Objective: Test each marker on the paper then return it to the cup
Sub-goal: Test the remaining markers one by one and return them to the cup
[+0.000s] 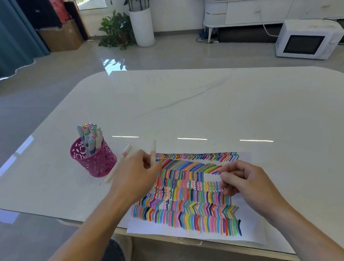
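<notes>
Paper (157,230): flat sheet at the near table edge, almost filled with coloured test strokes.
Right hand (243,183): palm down over the sheet, fingertips drawn together; whether they pinch anything (a cap, perhaps) cannot be told.
Left hand (135,175): at the sheet's left edge, fingers wrapped round several markers (154,149).
Handling: light, stiff, smooth barrels, probably slippery when bundled; best taken singly at mid-barrel.
Cup (96,163): pink mesh, just left of the left hand, holding other markers (90,137) upright.
</notes>
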A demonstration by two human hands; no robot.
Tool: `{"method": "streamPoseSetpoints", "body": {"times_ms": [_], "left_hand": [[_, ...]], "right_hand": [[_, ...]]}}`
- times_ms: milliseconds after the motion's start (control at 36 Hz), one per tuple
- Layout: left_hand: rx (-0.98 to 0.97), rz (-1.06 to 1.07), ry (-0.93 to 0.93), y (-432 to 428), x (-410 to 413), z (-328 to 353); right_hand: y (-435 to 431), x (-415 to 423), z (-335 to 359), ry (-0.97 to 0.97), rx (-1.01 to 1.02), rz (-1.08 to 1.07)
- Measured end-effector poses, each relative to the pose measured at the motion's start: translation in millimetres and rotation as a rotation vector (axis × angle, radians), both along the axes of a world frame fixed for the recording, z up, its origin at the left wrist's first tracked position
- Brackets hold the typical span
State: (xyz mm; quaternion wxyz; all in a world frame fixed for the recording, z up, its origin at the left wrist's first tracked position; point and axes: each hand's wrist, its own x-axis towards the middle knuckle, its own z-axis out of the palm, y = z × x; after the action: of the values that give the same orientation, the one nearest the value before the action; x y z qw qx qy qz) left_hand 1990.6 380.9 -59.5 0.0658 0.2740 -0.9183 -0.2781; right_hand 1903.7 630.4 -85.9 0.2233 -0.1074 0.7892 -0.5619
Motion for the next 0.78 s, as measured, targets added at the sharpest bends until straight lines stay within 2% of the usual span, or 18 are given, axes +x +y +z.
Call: {"method": "streamPoseSetpoints", "body": {"times_ms": [111,417,556,694,778], "left_hand": [[0.234,-0.122,0.033,24,-5,0],[0.621,-0.271,-0.021,80,-20,-6],[0.818,-0.283,-0.033,98,-24,-9],[0.791,-0.357,-0.099,104,-28,-15],[0.776,-0.375,-0.066,105,-30,-15]], "right_hand": [[1,2,3,0.010,-0.009,0.019],[9,10,6,0.122,-0.021,0.187],[22,6,8,0.186,0.034,0.235],[40,-2,10,0.235,0.157,0.257],[51,-6,12,0.285,0.285,0.252]]}}
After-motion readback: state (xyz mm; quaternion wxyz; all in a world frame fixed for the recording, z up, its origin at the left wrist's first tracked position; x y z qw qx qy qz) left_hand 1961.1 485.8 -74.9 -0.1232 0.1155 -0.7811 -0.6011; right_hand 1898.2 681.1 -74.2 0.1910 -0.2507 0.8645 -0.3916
